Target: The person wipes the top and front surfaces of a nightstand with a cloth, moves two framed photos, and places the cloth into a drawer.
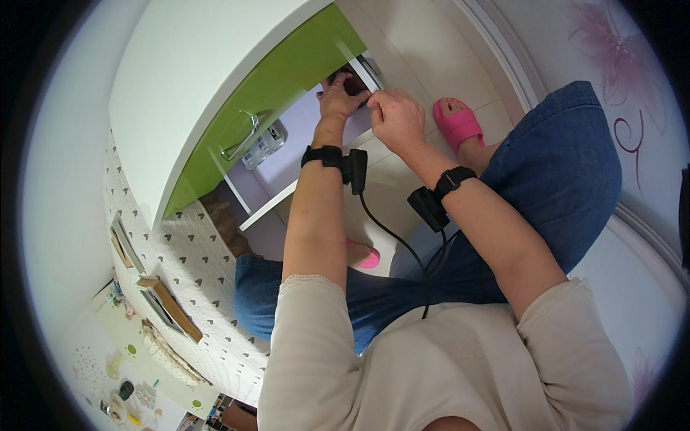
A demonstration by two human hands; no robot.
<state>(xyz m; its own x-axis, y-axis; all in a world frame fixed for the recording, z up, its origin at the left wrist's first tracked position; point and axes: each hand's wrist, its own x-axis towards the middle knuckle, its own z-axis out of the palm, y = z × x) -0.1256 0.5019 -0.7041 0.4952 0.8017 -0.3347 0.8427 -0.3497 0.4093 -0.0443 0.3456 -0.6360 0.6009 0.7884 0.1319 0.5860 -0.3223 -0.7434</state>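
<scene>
A white drawer [269, 206] stands pulled out from a green-fronted cabinet [291, 64]. Over its far end is my left hand [338, 98], fingers spread beside a dark opening; whether it touches anything there is hard to see. My right hand [398, 119] is closed around the corner of the drawer's side, by the metal slide rail [369, 70]. Clear plastic packages [264, 145] lie inside the drawer near the cabinet. A curved metal handle [242, 137] is on the green front. Each wrist wears a black strap with a small box and a cable.
A bed with a heart-patterned cover [188, 258] is at the left, picture frames [170, 310] on it. Brown material [223, 221] lies beside the drawer. Pink slippers [458, 125] are on my feet on the tiled floor. A white flowered panel [609, 70] stands at the right.
</scene>
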